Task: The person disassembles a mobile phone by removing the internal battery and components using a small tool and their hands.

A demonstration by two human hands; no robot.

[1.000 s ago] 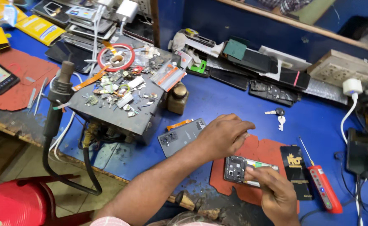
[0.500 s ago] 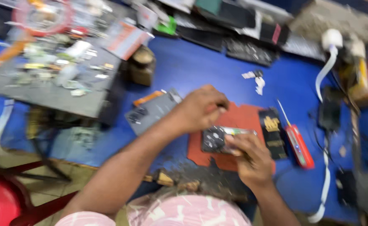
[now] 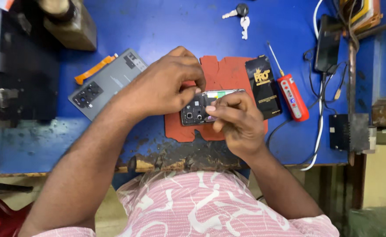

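Plainly mid-disassembly: left hand (image 3: 164, 87) pins the opened phone (image 3: 197, 109) on the red mat (image 3: 228, 72); right hand (image 3: 236, 118) pinches, seemingly, an inner part, needing a gentle lift

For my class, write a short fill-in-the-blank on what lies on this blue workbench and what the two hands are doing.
1. Both the left hand and the right hand rest on an opened phone that lies on a ____ mat.
2. The screwdriver right of the black card has a ____ handle.
3. The grey phone back cover lies to the ____ of the mat.
4. Near the bench's far edge lies a pair of ____.

Missing words: red; red; left; keys
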